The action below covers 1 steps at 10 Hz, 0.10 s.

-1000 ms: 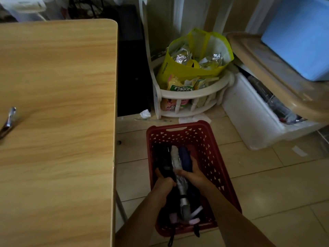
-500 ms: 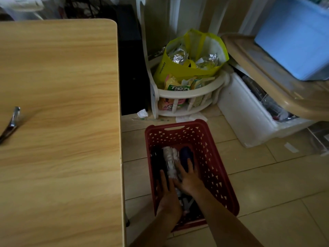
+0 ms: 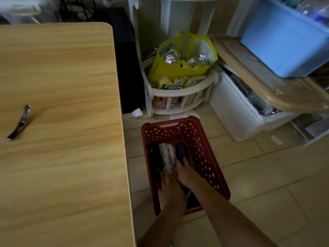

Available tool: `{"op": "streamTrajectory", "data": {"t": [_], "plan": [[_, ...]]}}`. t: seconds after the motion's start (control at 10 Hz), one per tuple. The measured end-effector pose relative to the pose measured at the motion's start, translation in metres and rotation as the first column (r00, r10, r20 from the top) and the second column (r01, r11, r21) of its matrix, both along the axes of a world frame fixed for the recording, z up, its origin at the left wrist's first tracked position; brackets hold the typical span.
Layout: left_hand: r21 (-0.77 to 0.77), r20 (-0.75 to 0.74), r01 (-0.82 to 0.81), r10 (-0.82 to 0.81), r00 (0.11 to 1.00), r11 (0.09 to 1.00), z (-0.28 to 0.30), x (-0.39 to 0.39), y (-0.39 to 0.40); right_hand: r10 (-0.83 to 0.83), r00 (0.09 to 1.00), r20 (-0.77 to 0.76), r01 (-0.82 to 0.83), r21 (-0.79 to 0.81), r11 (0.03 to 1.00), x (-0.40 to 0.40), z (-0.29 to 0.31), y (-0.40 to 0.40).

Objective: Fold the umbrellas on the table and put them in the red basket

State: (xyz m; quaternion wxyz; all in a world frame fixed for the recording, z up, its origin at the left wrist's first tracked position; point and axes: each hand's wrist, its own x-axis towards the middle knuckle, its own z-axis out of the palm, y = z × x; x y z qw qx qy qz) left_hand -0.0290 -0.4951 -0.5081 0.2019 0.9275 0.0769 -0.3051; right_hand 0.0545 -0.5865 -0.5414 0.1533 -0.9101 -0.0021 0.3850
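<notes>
Hands (image 3: 178,182) press 3 rolled umbrellas (image 3: 167,157) in perforated basket (image 3: 210,157).

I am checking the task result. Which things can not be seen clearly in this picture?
- Near ends of the three folded umbrellas, head view: covered by the left hand and right hand.
- Red basket floor: hidden by umbrellas and hands.
- Table, left part: cut off by the frame edge, so other umbrellas there cannot be excluded.
- Dark object on the table: too small to identify.

Umbrellas' (image 3: 167,157) near ends under hands (image 3: 170,191).
</notes>
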Motion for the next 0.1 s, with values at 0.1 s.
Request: {"op": "streamTrajectory", "data": {"t": [0.1], "plan": [[-0.137, 0.129, -0.046, 0.064, 0.990, 0.989, 0.0615, -0.0118, -0.0181, -0.109, 0.968, 0.225, 0.056, 0.228, 0.972, -0.0098, 0.0695, -0.0116]]}}
